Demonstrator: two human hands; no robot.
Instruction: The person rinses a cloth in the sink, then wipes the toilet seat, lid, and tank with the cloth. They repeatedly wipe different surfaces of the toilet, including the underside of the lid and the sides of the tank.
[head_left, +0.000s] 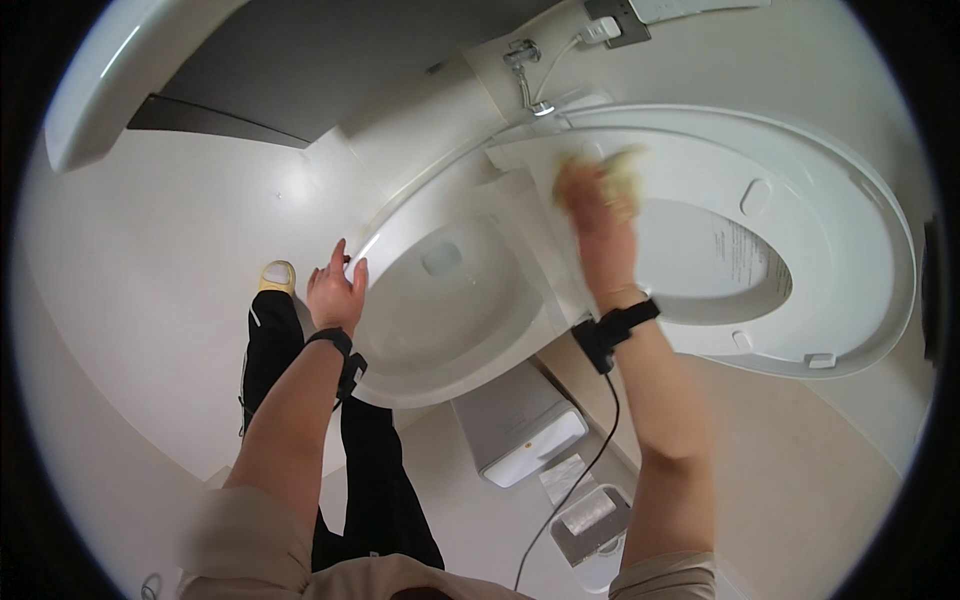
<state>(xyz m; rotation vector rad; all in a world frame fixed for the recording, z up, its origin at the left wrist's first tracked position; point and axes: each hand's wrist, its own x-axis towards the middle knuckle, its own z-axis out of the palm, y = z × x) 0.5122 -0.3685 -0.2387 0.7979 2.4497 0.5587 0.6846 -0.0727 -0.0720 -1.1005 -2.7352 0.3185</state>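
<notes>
A white toilet bowl (450, 330) stands before me, its seat (705, 165) and lid (885, 300) raised. My right hand (592, 202) is blurred and holds a yellowish cloth (626, 176) against the underside of the seat near the hinge end. On the left rim of the bowl rests my left hand (337, 292), fingers apart and nothing in it. Both wrists wear black straps; a thin cable (570, 491) hangs from the right one. A little water (442, 259) shows at the bottom of the bowl.
A metal water valve (521, 56) and a plugged-in white power plug (600, 30) are on the wall behind. Dark cabinet (300, 60) and white basin edge (112, 82) are upper left. A grey-white bin (517, 424) and a toilet paper holder (589, 540) are below the bowl.
</notes>
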